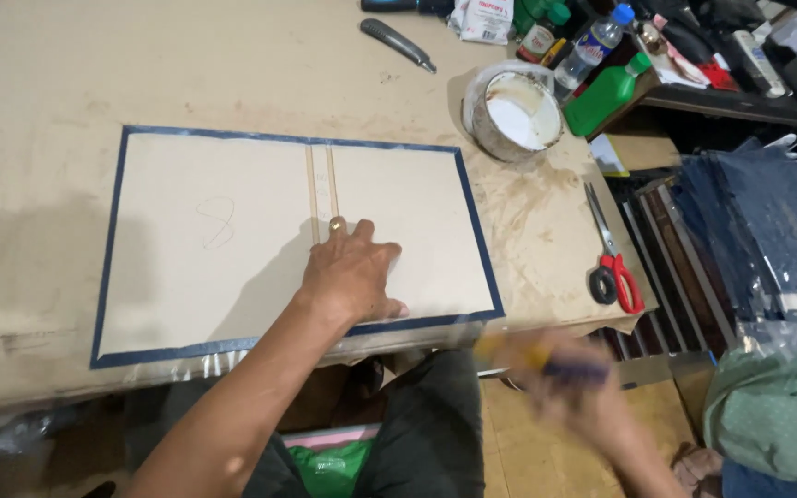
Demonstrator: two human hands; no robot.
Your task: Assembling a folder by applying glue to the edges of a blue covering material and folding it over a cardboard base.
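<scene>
Head view: left hand flat, open on board; blurred right hand grips brush; cluttered worktable.

Right hand — motion-blurred below the tabletop's near edge; it grips something yellow and dark, kind unreadable. Left hand hides part of the book cover board near its spine strips. Bottles at the far right corner — cut by the top edge. Cloth stack runs off right.
</scene>
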